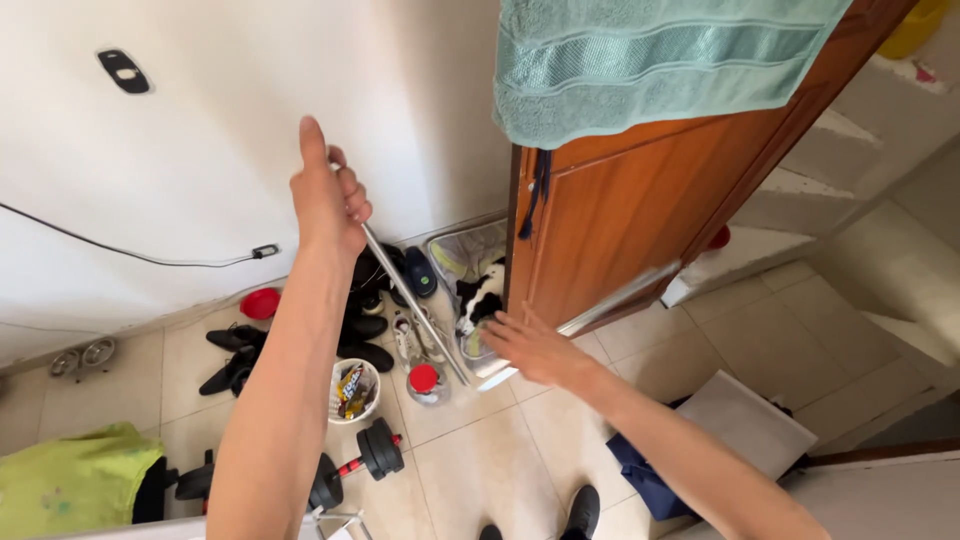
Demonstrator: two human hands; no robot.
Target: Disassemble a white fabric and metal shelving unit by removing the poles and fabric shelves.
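- White wall (pixel 220 150) across the upper left, with a thin black cable (pixel 130 252) running along it to a small plug and a dark oval fitting higher up.
- Tiled floor (pixel 480 460) below, pale beige, littered with gear.
- Wooden door (pixel 620 210) standing open at centre right, reddish-brown, with a teal towel (pixel 640 60) draped over its top edge.
- Pale steps (pixel 850 180) rising at the far right.
- Lime-green cloth bundle (pixel 75 480) at lower left on the floor.
- White flat board (pixel 750 420) over something dark blue near the right forearm.
- Long metal pole (pixel 415 305), slanting from upper left down to lower right, its lower end meeting a metal piece at the foot of the door.
- Left hand (pixel 328 195) closed around the upper part of the pole, thumb pointing straight up, arm stretched out from the bottom edge.
- Right hand (pixel 535 350) open and flat, fingers spread, reaching toward the lower end of the pole by the door's bottom edge; contact with the metal cannot be told.
- Black-and-white animal (pixel 480 297) lying in a grey bed behind the door edge, just beyond the pole.
- Black dumbbell (pixel 360 462) with a red grip on the tiles near the left forearm.
- Dark shoes (pixel 240 355) scattered by the wall, more pairs beside the pole.
- Small white bucket (pixel 354 390) holding colourful packets.
- Clear jar with red lid (pixel 426 383) just beside the pole's lower stretch.
- Red bowl (pixel 260 302) against the skirting.
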